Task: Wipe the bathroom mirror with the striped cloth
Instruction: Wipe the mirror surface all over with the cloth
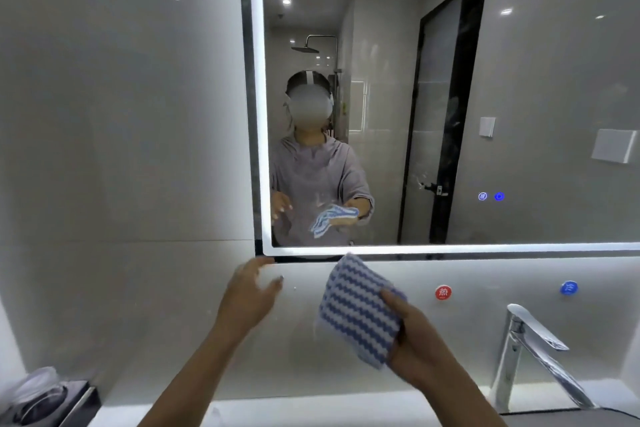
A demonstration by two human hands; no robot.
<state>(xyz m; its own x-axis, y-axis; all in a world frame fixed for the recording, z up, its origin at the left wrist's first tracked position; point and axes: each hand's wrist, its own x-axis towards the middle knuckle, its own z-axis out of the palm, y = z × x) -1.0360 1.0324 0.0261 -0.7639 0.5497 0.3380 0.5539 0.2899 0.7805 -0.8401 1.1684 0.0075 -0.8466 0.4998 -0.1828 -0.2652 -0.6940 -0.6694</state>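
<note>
Our right hand [412, 333] grips the cloth [360, 308] just below the mirror [450, 97]; our left hand [249, 295] is open, holding nothing; the mirror is up ahead.

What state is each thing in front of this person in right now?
mirror: edge light on, smears low on the glass.
striped cloth: gripped by the right hand, held below the mirror, off the glass.
left hand: open, fingers spread, empty.
touch buttons: glowing blue.
faucet: no water seen running.
</note>
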